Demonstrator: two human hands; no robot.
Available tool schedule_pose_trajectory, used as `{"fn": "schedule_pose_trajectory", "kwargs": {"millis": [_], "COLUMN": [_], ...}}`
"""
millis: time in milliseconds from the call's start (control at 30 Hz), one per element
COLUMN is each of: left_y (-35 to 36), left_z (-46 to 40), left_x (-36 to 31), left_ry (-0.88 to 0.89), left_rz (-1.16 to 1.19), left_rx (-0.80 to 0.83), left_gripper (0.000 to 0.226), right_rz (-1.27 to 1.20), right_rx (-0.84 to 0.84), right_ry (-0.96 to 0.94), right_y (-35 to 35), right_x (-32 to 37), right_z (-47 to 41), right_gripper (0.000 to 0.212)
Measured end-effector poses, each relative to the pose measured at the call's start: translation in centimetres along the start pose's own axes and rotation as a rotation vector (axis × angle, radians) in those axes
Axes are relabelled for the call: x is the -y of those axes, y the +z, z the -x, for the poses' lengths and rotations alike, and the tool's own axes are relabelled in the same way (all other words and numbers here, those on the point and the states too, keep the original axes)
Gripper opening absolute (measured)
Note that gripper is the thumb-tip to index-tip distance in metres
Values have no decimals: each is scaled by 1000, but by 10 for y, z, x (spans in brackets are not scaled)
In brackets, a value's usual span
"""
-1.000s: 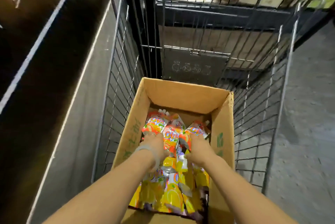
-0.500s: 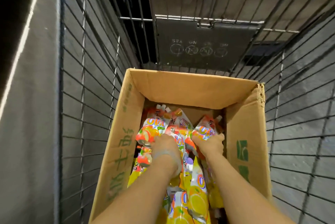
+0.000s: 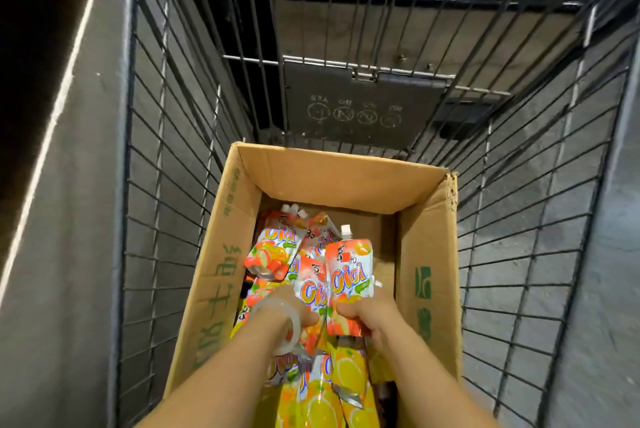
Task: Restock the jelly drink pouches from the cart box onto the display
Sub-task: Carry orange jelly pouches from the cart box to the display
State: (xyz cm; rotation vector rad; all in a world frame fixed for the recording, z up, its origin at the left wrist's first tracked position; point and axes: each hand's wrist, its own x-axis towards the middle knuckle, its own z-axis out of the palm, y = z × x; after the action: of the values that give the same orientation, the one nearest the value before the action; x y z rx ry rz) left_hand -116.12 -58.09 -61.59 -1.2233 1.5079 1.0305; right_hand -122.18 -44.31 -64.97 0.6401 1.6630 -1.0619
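An open cardboard box (image 3: 214, 275) stands in a wire cart (image 3: 156, 157) and holds several jelly drink pouches. Orange-red pouches (image 3: 273, 251) lie toward the far end and yellow pouches (image 3: 349, 389) toward the near end. My right hand (image 3: 367, 315) grips one orange-red pouch (image 3: 349, 271) by its lower end, and the pouch stands upright with its white spout up. My left hand (image 3: 287, 306), with a clear band on its wrist, holds another orange-red pouch (image 3: 311, 289) right beside it. Both hands are inside the box.
The cart's wire walls rise close on the left, right and far side of the box. A dark fold-down flap (image 3: 360, 105) with round symbols hangs on the far wall. Grey floor (image 3: 602, 289) lies to the right; a dark surface with a white line (image 3: 52, 109) runs on the left.
My right hand has pulled one orange-red pouch up and upright out of the bunch. Both hands have drawn slightly back toward me. The view has dropped lower into the cart.
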Motion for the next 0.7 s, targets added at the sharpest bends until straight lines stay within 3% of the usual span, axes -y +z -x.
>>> {"fn": "schedule_pose_trajectory", "kwargs": {"millis": [100, 267, 300, 400, 700], "left_y": [-5, -30, -35, -43, -12], "left_z": [19, 65, 77, 117, 252], "left_x": [15, 18, 16, 6, 32], "left_ry": [70, 276, 317, 429, 751], "left_rz": [305, 467, 528, 760, 1136], "left_rx": [-6, -130, -130, -106, -272], "left_gripper": [76, 88, 84, 40, 43], "right_rz": [11, 54, 68, 74, 121], "right_rx": [48, 140, 154, 185, 477], "right_ry": [-144, -279, -326, -464, -812], "right_y": [-7, -15, -16, -21, -45], "right_x": [8, 42, 51, 76, 97], "right_z": [34, 82, 93, 125, 251], "right_gripper": [30, 39, 42, 46, 33]}}
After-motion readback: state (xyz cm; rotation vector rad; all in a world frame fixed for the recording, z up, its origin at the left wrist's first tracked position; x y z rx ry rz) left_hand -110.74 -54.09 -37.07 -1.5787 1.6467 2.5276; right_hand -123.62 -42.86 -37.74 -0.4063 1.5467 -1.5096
